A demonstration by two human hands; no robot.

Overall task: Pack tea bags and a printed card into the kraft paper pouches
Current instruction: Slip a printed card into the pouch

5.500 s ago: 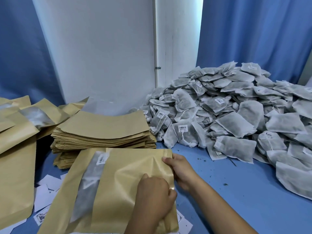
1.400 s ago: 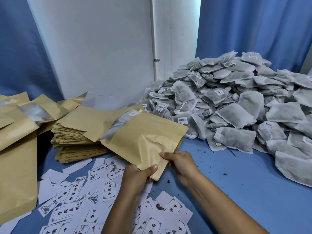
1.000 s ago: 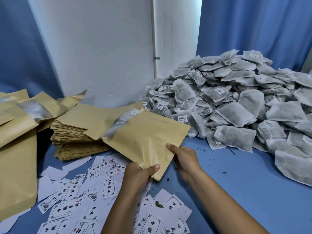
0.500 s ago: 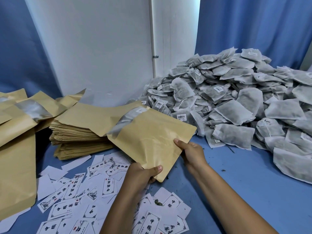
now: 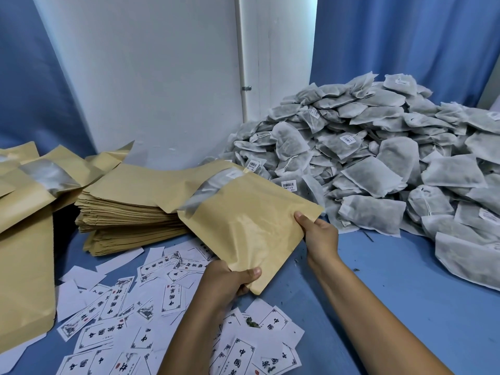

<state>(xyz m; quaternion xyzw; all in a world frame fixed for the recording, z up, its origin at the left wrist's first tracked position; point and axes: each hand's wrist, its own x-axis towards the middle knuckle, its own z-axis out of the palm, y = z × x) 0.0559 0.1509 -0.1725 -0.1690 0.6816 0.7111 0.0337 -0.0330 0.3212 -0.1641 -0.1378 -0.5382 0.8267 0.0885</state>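
**Two hands on one pouch**

Both hands pinch a flat tan kraft paper pouch [image 5: 251, 226] (clear window strip at its far-left end): the left hand [image 5: 230, 277] grips its near corner, the right hand [image 5: 319, 236] its right corner. Printed white cards [image 5: 113, 315] lie scattered beneath; grey mesh tea bags [image 5: 378, 163] heap far right.

Printed cards [image 5: 108, 332]: "中国茶材"; tea bag barcode labels [image 5: 289, 184] unreadable.

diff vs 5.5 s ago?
The held pouch was lifted off the printed cards, uncovering them, and carried toward the tea bag pile. Left hand now grips its near corner, right hand its right edge. Empty pouch stack and pile unchanged.
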